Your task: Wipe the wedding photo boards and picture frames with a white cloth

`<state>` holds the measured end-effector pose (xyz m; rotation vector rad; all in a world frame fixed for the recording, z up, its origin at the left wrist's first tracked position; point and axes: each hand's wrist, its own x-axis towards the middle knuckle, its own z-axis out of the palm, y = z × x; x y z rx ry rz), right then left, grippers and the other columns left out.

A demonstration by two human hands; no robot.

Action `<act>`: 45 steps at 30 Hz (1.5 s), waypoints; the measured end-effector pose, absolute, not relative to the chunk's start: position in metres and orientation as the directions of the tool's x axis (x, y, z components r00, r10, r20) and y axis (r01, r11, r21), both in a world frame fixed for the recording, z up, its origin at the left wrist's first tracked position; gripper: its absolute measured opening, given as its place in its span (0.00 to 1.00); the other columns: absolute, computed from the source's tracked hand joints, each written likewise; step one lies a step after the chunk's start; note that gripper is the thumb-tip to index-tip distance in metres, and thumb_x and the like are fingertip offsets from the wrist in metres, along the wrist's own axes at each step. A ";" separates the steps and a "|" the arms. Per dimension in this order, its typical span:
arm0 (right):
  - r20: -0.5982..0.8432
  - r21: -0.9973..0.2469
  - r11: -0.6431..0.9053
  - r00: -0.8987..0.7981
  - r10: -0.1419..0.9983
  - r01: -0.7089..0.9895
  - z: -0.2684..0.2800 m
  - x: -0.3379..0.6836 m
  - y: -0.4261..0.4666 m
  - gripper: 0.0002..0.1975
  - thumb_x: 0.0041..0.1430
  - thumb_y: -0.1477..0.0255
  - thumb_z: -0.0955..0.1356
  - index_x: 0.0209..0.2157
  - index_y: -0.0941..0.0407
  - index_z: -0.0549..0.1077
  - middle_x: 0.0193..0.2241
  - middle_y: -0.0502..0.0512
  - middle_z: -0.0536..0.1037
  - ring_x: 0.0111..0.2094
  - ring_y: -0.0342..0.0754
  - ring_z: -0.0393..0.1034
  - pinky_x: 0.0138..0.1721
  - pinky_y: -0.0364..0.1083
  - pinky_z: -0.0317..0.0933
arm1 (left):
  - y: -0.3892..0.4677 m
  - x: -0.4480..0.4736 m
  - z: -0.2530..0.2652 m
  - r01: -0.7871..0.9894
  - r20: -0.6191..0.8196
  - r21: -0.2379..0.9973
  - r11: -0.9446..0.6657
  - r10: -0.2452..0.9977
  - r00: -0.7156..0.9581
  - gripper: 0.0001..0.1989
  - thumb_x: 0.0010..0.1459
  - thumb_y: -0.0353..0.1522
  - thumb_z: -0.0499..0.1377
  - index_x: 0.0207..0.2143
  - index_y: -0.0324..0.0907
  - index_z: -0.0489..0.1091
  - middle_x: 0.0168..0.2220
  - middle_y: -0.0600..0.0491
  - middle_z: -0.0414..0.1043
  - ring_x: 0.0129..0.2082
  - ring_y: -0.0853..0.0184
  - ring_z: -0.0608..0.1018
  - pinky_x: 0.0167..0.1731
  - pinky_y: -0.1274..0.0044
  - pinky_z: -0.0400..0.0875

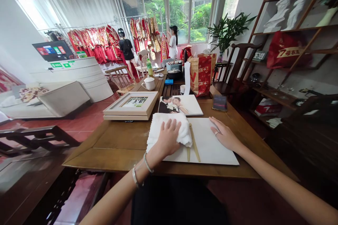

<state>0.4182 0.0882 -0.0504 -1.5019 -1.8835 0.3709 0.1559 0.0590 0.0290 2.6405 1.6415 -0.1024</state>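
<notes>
Forearms [116, 191] outstretched, left hand [168, 137] on cloth [185, 134], right hand [224, 134] on panel [211, 146]

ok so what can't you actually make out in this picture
All in the head view:
- White board, surface under the cloth: covered by the cloth and the left hand.
- Left tan strip, upper part: hidden by the cloth.
- Right hand, palm: turned away from the camera.
- Phone-like device, screen: pixelated.
- Red-and-gold bag, contents: hidden by its sides.
- Right forearm, far end: cut off at the lower right.
</notes>
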 end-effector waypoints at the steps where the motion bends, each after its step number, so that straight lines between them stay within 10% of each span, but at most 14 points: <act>1: 0.333 -0.607 0.289 -0.093 0.938 0.740 -0.050 0.418 0.088 0.23 0.61 0.68 0.59 0.58 0.51 0.61 0.61 0.57 0.62 0.62 0.54 0.53 0.62 0.58 0.49 | 0.060 0.158 0.028 0.902 -0.069 -0.003 -0.431 0.900 0.430 0.41 0.47 0.30 0.56 0.64 0.36 0.45 0.66 0.41 0.43 0.65 0.51 0.46 0.61 0.58 0.41; 13: 0.318 -0.600 0.284 -0.102 0.943 0.748 -0.048 0.417 0.088 0.23 0.61 0.69 0.58 0.59 0.53 0.60 0.61 0.58 0.61 0.63 0.53 0.52 0.62 0.57 0.48 | -0.012 0.172 0.023 0.844 -0.102 0.218 -0.490 0.849 0.519 0.48 0.39 0.29 0.55 0.65 0.42 0.42 0.67 0.49 0.34 0.66 0.54 0.36 0.62 0.57 0.32; 24: 0.329 -0.603 0.294 -0.105 0.938 0.742 -0.050 0.420 0.088 0.23 0.62 0.67 0.59 0.59 0.50 0.60 0.61 0.55 0.62 0.62 0.54 0.53 0.62 0.59 0.48 | 0.087 0.177 0.027 0.826 0.067 0.137 -0.547 0.837 0.543 0.28 0.55 0.38 0.52 0.58 0.42 0.55 0.58 0.45 0.57 0.56 0.52 0.60 0.54 0.61 0.57; 37: 0.310 -0.584 0.287 -0.119 0.943 0.759 -0.047 0.418 0.088 0.24 0.61 0.69 0.58 0.59 0.56 0.60 0.61 0.61 0.61 0.63 0.53 0.52 0.62 0.56 0.47 | -0.005 0.165 0.020 0.748 0.008 0.178 -0.639 0.761 0.649 0.45 0.45 0.33 0.57 0.64 0.42 0.41 0.66 0.43 0.39 0.64 0.50 0.43 0.60 0.60 0.41; 45: 0.308 -0.616 0.281 -0.103 0.946 0.736 -0.050 0.419 0.089 0.24 0.61 0.67 0.58 0.58 0.56 0.61 0.61 0.60 0.61 0.63 0.54 0.52 0.62 0.56 0.47 | 0.047 0.191 0.019 0.768 0.085 -0.008 -0.641 0.765 0.639 0.42 0.48 0.40 0.60 0.62 0.37 0.47 0.62 0.36 0.50 0.62 0.48 0.52 0.58 0.61 0.48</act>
